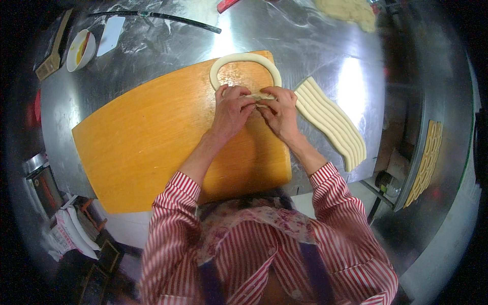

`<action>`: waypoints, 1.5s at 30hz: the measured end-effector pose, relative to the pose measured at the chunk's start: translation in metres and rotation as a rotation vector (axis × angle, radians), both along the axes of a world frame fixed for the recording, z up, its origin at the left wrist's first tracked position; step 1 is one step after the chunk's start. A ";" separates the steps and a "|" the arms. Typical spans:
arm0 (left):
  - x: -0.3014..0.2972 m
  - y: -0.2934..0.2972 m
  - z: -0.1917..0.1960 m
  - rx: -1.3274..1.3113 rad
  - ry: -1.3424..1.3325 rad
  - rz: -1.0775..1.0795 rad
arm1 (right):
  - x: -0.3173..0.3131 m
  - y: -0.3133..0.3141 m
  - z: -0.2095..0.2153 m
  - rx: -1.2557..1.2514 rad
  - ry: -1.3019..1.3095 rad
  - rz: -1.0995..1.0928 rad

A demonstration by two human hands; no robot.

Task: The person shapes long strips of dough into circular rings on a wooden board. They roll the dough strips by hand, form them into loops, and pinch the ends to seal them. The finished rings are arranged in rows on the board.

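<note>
A rope of pale dough (244, 57) curves into a loop on the wooden board (168, 137), near its far right corner. Its two ends come together between my hands, where my fingers partly hide them. With thumb and fingers pinched, my left hand (234, 104) grips the end on the left. My right hand (278, 109) does the same with the other end, close beside it. Just right of that hand, several straight dough strips (333, 119) lie side by side on the metal table.
The metal table (168, 51) has flour smears. At its far left stand a white bowl (81, 50) with something yellow inside and a white card (110, 35). A thin black rod (178, 20) lies behind the board. More dough (348, 12) sits far right. A tray (426, 162) of shaped dough pieces is at right.
</note>
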State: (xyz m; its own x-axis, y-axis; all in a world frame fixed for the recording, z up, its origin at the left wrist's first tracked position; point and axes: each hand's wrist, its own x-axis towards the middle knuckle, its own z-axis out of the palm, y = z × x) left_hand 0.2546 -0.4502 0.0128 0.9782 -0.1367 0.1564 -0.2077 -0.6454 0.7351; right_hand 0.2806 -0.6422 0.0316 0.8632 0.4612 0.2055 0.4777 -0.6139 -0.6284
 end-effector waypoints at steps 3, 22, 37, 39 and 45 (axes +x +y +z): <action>0.002 0.000 0.000 0.012 0.035 -0.007 | -0.001 0.002 -0.004 -0.014 0.022 -0.015; 0.011 -0.010 0.008 -0.022 0.143 0.032 | -0.018 -0.017 0.000 0.059 -0.064 -0.198; 0.000 -0.006 -0.024 0.168 -0.164 -0.194 | -0.001 -0.024 0.008 0.155 -0.043 -0.296; -0.021 -0.007 -0.021 0.295 -0.251 -0.267 | 0.007 -0.023 0.003 0.299 0.108 -0.393; -0.033 0.003 0.008 0.276 -0.133 -0.277 | 0.050 -0.003 0.018 -0.050 0.188 -0.390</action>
State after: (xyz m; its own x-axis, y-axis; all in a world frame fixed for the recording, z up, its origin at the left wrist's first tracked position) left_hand 0.2218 -0.4475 0.0210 0.8723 -0.4462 0.1998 -0.4827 -0.7212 0.4968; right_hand 0.3303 -0.6451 0.0499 0.9950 0.0985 0.0139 0.0840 -0.7577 -0.6472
